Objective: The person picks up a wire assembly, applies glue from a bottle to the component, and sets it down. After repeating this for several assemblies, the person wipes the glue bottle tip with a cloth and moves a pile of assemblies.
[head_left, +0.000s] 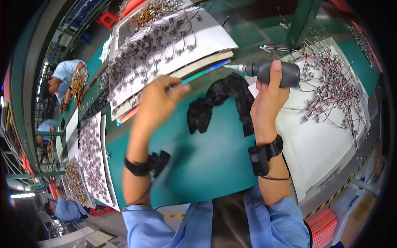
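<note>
A dark grey squeeze bottle (285,73) with a thin pale nozzle lies sideways in my right hand (269,99), its tip pointing left. My right fingers are closed around it, the thumb upright across its side. Left of it, my left hand (159,101) hovers by the front edge of a white board (206,29) covered with small wired metal parts (157,45). The left fingers are bent and smeared by motion, so whether they pinch anything does not show. A crumpled black cloth (221,93) lies on the green mat (198,161) between my hands.
To the right, a tangle of wired parts (331,87) is heaped on a white sheet (310,149). A green post (303,25) rises at the back. More loaded boards (93,157) stand on the left, where several people in blue work. A red basket (324,229) sits at lower right.
</note>
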{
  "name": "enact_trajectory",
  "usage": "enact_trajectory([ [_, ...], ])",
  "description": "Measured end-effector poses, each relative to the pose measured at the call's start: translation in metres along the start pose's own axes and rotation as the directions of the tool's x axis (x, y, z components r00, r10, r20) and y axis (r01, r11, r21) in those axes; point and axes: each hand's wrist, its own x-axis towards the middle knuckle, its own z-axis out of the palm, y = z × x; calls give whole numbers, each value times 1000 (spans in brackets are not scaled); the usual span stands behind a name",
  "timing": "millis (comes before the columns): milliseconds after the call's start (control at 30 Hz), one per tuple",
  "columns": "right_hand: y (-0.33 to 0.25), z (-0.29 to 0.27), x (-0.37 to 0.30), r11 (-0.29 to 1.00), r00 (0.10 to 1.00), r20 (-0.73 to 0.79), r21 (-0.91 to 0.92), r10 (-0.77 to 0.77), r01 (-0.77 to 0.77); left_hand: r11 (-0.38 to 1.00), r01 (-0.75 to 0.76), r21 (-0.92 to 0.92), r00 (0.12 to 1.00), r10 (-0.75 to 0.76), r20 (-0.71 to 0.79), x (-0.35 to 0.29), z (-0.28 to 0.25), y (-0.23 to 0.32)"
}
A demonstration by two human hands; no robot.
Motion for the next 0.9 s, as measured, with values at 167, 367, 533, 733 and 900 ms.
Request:
enact_trajectory([
  [167,10,13,-13,1000,993,114,-14,18,-16,971,136,198,970,-91,-224,-72,73,-32],
  [367,15,15,-43,992,934,336,-68,125,-108,754,353,-554,882,-465,-71,-110,68,-63],
  [533,25,17,-75,958,793,547,-237,270,-162,377,258,-890,862,-506,35,-124,57,-80],
  [733,40,17,-83,890,728,560,-429,396,-154,167,229,-959,867,-483,123,-126,54,-90],
  [900,47,14,-79,889,722,552,-412,418,-200,53,229,-972,869,-461,179,-128,54,-86],
])
